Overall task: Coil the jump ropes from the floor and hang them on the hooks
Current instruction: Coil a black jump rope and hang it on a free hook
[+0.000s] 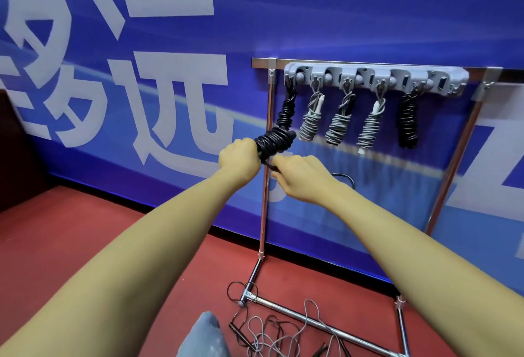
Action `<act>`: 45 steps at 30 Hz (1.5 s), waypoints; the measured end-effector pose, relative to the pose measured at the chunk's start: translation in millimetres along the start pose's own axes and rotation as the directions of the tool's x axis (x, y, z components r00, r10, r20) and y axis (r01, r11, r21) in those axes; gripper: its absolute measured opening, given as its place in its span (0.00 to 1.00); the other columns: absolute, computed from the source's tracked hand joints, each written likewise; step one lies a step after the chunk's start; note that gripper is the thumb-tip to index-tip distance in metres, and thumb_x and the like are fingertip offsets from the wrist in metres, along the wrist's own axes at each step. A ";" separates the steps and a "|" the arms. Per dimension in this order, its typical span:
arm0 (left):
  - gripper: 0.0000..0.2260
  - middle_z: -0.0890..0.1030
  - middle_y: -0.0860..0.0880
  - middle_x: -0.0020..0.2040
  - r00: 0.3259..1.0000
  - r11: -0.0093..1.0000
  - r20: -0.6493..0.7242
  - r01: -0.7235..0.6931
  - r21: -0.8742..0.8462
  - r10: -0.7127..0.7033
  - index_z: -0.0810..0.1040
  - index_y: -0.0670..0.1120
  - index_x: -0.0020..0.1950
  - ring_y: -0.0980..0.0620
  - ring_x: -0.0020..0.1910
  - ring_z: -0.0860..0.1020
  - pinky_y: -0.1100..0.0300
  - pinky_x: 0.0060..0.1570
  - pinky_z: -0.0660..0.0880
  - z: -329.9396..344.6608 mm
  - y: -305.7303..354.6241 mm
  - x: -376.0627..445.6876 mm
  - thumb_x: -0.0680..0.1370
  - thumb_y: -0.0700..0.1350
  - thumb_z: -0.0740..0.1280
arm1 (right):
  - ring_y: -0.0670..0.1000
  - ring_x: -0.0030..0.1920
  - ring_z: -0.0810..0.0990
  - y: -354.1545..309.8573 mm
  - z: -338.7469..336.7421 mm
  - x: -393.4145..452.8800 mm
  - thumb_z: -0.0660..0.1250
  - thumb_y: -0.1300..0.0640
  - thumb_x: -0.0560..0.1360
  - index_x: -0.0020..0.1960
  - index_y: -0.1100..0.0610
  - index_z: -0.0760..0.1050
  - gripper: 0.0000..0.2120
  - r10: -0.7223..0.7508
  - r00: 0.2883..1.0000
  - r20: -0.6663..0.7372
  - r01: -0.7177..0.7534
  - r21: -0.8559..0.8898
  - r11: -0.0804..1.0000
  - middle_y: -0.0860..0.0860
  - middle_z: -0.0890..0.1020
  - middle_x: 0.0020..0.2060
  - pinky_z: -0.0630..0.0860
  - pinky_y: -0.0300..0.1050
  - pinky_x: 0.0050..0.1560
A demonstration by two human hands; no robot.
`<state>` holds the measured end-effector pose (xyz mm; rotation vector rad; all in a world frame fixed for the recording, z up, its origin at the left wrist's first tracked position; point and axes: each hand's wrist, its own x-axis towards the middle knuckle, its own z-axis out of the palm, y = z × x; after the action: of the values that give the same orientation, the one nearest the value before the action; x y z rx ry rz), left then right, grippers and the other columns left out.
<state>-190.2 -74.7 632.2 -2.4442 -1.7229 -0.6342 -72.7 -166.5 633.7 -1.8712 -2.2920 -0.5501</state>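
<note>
My left hand [236, 156] grips a coiled black jump rope [273, 138] by its handles, held out in front of the rack. My right hand [297, 175] pinches the loose black end of that rope just below the coil. A grey hook rail [374, 77] on a chrome rack carries several coiled ropes: a black one [287, 107] at the left end, grey ones such as [310, 122], and another black one [407, 122] at the right. Loose black and grey ropes [272, 334] lie tangled on the red floor.
The chrome rack frame [265, 186] stands against a blue banner wall, with its base bars [317, 321] running across the floor near the loose ropes. A grey shoe or knee [204, 336] shows at the bottom edge. A dark object sits at far left.
</note>
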 end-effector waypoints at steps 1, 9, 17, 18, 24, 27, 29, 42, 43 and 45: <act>0.05 0.73 0.45 0.40 1.000 0.997 0.014 -0.020 0.073 0.019 0.73 0.41 0.51 0.44 0.38 0.73 0.55 0.35 0.68 0.0 -2.1 -1.0 0.77 0.40 0.62 | 0.59 0.38 0.72 -1.5 -1.4 0.1 0.54 0.55 0.82 0.54 0.59 0.67 0.09 -0.009 1.000 -0.003 0.009 0.001 1.000 0.56 0.79 0.45 0.64 0.47 0.36; 0.06 0.79 0.47 0.44 0.912 0.801 0.102 -0.399 0.447 0.397 0.73 0.44 0.52 0.44 0.46 0.79 0.61 0.26 0.54 -4.7 -5.4 -8.6 0.80 0.45 0.60 | 0.56 0.46 0.75 -3.2 -1.8 6.3 0.53 0.48 0.83 0.52 0.57 0.67 0.12 0.027 0.993 -0.117 -0.032 -0.041 0.999 0.52 0.78 0.47 0.59 0.45 0.39; 0.07 0.78 0.46 0.51 0.874 0.753 0.134 -0.472 0.458 0.466 0.73 0.43 0.54 0.44 0.49 0.76 0.57 0.40 0.59 -2.0 -8.3 -11.9 0.79 0.41 0.58 | 0.55 0.49 0.70 -0.6 16.2 2.8 0.59 0.47 0.80 0.48 0.56 0.61 0.13 0.230 0.971 -0.064 -0.191 0.372 0.908 0.51 0.67 0.46 0.62 0.45 0.41; 0.07 0.77 0.46 0.51 0.871 0.739 0.152 -0.479 0.473 0.468 0.73 0.43 0.54 0.44 0.50 0.76 0.58 0.40 0.59 -2.6 -9.3 -10.8 0.79 0.41 0.58 | 0.55 0.48 0.71 -0.9 17.3 2.8 0.59 0.47 0.80 0.50 0.56 0.62 0.13 0.253 0.967 -0.030 -0.212 0.457 0.864 0.51 0.69 0.47 0.64 0.45 0.41; 0.16 0.73 0.49 0.27 0.723 0.597 0.012 -0.580 0.554 0.691 0.75 0.45 0.30 0.49 0.24 0.73 0.64 0.26 0.61 -8.8 -16.9 -7.1 0.52 0.39 0.80 | 0.55 0.51 0.77 -2.0 20.8 2.7 0.57 0.46 0.81 0.60 0.55 0.72 0.15 0.271 0.960 0.070 -0.265 0.545 0.796 0.52 0.81 0.51 0.75 0.53 0.50; 0.20 0.71 0.48 0.28 0.699 0.582 0.013 -0.607 0.541 0.715 0.73 0.45 0.29 0.49 0.23 0.70 0.63 0.25 0.59 -5.9 -17.8 -3.5 0.46 0.36 0.80 | 0.52 0.43 0.78 1.3 27.5 0.5 0.61 0.48 0.79 0.50 0.55 0.78 0.12 0.340 0.941 -0.001 -0.239 0.709 0.664 0.49 0.81 0.40 0.77 0.54 0.47; 0.21 0.71 0.47 0.30 0.673 0.604 -0.053 -0.624 0.496 0.738 0.72 0.44 0.30 0.49 0.23 0.68 0.62 0.26 0.57 -5.0 -16.1 0.4 0.46 0.33 0.79 | 0.49 0.38 0.77 2.9 29.3 -0.7 0.64 0.50 0.78 0.44 0.56 0.80 0.11 0.385 0.923 -0.033 -0.219 0.776 0.591 0.46 0.79 0.33 0.76 0.51 0.43; 0.21 0.78 0.51 0.48 0.987 0.764 0.027 -0.107 -0.636 0.161 0.70 0.47 0.62 0.48 0.43 0.79 0.47 0.46 0.78 -6.3 11.9 -23.0 0.72 0.53 0.60 | 0.51 0.31 0.72 11.4 23.5 6.3 0.66 0.53 0.77 0.37 0.65 0.80 0.17 0.742 0.670 -0.036 -0.175 0.963 0.205 0.55 0.77 0.28 0.70 0.48 0.37; 0.24 0.78 0.52 0.49 0.980 0.772 0.053 -0.118 -0.625 0.192 0.69 0.47 0.63 0.49 0.43 0.79 0.48 0.47 0.78 -6.8 15.4 -26.5 0.70 0.55 0.61 | 0.55 0.32 0.74 13.4 24.2 7.7 0.67 0.53 0.77 0.37 0.64 0.80 0.16 0.751 0.659 -0.025 -0.169 0.969 0.181 0.54 0.79 0.29 0.72 0.49 0.38; 0.26 0.78 0.52 0.51 0.969 0.789 0.083 -0.138 -0.599 0.233 0.64 0.47 0.65 0.49 0.44 0.79 0.47 0.46 0.78 -2.2 21.2 -28.6 0.70 0.56 0.64 | 0.61 0.39 0.81 16.7 26.4 10.3 0.69 0.53 0.75 0.37 0.63 0.81 0.14 0.750 0.662 -0.008 -0.152 0.978 0.145 0.58 0.83 0.33 0.77 0.54 0.44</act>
<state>-179.4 -108.2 626.9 -3.1029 -1.4500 -1.1287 -55.5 -144.8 616.0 -1.3511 -0.9730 0.3701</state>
